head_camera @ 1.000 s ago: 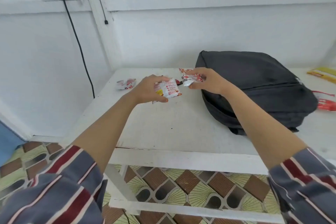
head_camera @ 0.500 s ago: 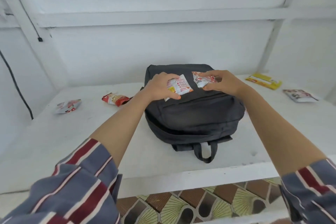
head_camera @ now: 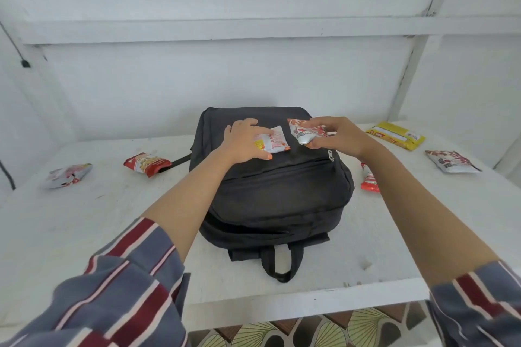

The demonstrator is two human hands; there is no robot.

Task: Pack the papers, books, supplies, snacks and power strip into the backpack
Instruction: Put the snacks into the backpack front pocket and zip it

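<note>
Head-down view of a black backpack [head_camera: 282, 194] lying flat on a white table [head_camera: 84, 220], carry loop toward the viewer. Over its far half, left hand [head_camera: 242, 144] with fingers and thumb curled round a white-and-orange snack packet [head_camera: 275, 142], low against the fabric. Right hand [head_camera: 335, 135] just beside it, pinching a red-and-white snack packet [head_camera: 303, 132] between thumb and fingers. Zip pull [head_camera: 330, 155] right below the right wrist, nearer that hand than the left. Zip line running side to side across the bag, seemingly closed. Probably needs opening before either packet goes in. More packets loose on the table: red packet [head_camera: 146, 163] to the left, yellow packet [head_camera: 396, 135] to the right. Printing too blurred to read; no brand legible.
</note>
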